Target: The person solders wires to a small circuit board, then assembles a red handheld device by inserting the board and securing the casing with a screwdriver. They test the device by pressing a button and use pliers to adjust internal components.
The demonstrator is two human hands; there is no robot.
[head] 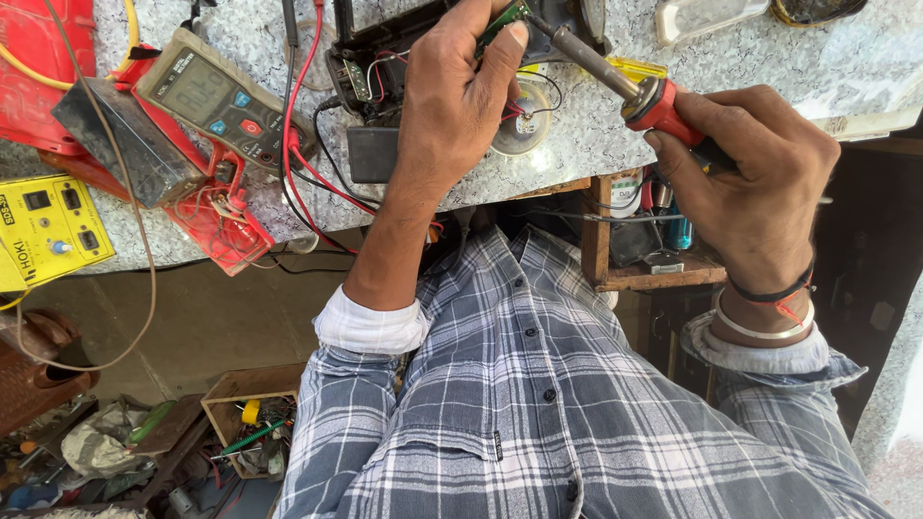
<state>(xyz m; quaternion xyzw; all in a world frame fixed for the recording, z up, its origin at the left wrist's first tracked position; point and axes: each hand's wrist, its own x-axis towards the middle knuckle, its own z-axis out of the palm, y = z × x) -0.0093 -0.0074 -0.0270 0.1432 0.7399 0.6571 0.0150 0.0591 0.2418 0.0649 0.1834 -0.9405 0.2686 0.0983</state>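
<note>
Circuit board (504, 16), small and green, pinched in left hand (452, 106) fingertips above the speckled counter (577, 144), raised so the iron tip can reach it. Right hand (760, 183) wrapped shut around red-handled soldering iron (615, 77), tip angled toward the board, just beside left thumb.

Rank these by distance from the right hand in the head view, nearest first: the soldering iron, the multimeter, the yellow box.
1. Soldering iron: held in the right hand.
2. Multimeter: far across the bench, past the left hand.
3. Yellow box: at the picture's left edge.
</note>
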